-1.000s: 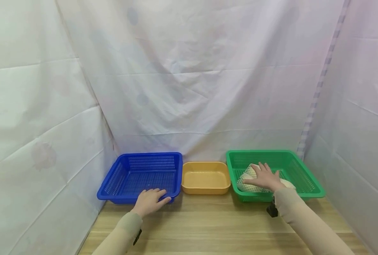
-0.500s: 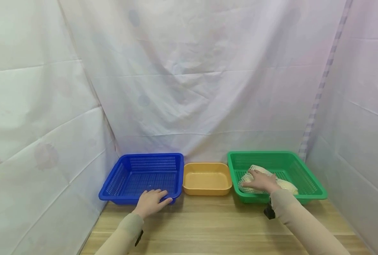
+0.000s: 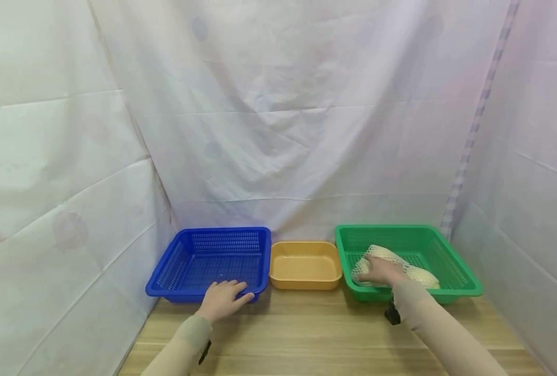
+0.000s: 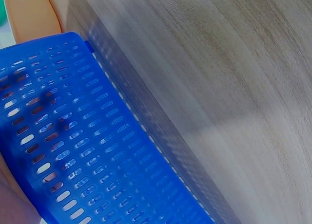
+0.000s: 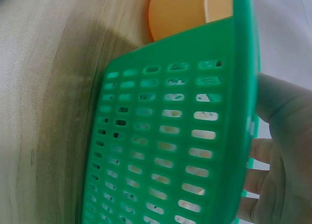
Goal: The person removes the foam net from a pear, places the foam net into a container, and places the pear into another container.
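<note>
My right hand [image 3: 383, 271] reaches over the front rim of the green basket [image 3: 407, 228]. Its thumb and fingers are bent down around the left part of a white mesh bag [image 3: 384, 253]. Pale cream, rounded shapes show through the mesh, and the bag stretches rightward past the hand. From the right wrist, the fingertips are hidden behind the basket wall, with bits of the pale contents visible through its slots. My left hand [image 3: 222, 300] lies on the front rim of the blue basket [image 3: 229, 230], fingers extended and thumb pointing right. Only the basket floor shows inside that one.
Between the two baskets stands a shallow yellow-orange tray [image 3: 305, 285]. All three sit in a row at the back of a wooden table [image 3: 306, 334]. White cloth [image 3: 283, 130] hangs close behind them and along both sides.
My right hand has come down from spread above the mesh bag, and its fingers have bent in around it. The left hand stays on the blue rim.
</note>
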{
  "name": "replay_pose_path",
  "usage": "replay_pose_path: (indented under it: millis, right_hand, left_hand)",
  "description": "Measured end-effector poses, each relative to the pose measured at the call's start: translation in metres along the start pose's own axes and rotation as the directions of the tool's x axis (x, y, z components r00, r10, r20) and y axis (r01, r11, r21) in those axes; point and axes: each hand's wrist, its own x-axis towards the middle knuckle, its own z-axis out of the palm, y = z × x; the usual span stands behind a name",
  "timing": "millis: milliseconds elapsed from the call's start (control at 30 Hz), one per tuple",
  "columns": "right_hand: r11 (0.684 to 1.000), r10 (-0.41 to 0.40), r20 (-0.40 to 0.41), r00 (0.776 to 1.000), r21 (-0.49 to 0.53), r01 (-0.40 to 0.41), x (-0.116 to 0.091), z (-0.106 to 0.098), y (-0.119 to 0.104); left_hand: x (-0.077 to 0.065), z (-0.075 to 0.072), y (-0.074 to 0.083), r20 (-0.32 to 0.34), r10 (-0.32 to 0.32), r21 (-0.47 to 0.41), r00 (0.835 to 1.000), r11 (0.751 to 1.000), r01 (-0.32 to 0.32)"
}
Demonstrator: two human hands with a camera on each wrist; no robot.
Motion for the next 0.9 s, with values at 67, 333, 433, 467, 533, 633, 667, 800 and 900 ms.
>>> replay_pose_path:
  millis: [67,333,433,467,533,633,667,800,900]
  right_hand:
    - [1.0,-0.002,0.01,1.0,0.005,0.002,0.0,0.002,0.001]
    - [1.0,0.018,0.026,1.0,-0.015,-0.018,0.003,0.007,0.004]
    - [0.999,0.011,0.009,1.0,-0.046,-0.01,0.006,0.01,0.005]
    - [0.998,0.012,0.002,1.0,-0.057,-0.011,0.007,0.012,0.006]
    - [0.997,0.007,-0.012,1.0,-0.075,-0.008,0.009,0.014,0.007]
    - [0.996,0.007,-0.026,1.0,-0.084,-0.009,0.01,0.017,0.009]
    - [0.997,0.01,-0.029,1.0,-0.081,-0.012,0.01,0.017,0.009]
    - [0.997,0.015,-0.036,0.999,-0.08,-0.017,0.012,0.018,0.011]
    - [0.997,0.02,-0.038,0.999,-0.069,-0.022,0.013,0.018,0.011]
  left_hand:
    - [0.0,0.001,0.0,0.006,-0.005,-0.001,1.0,1.0,0.005]
    - [0.0,0.0,0.001,0.017,-0.012,-0.001,1.0,1.0,0.012]
    - [0.0,0.0,0.0,0.012,-0.011,-0.001,1.0,1.0,0.011]
    - [0.0,0.001,0.0,0.009,-0.01,-0.002,1.0,1.0,0.01]
    - [0.0,0.001,0.0,0.004,-0.008,-0.005,1.0,1.0,0.008]
    - [0.0,0.001,0.0,0.0,-0.008,-0.006,1.0,1.0,0.008]
    - [0.0,0.001,0.0,0.0,-0.008,-0.006,1.0,1.0,0.008]
    - [0.0,0.002,0.0,-0.004,-0.009,-0.008,1.0,1.0,0.009]
    - [0.0,0.002,0.001,-0.005,-0.011,-0.009,1.0,1.0,0.011]
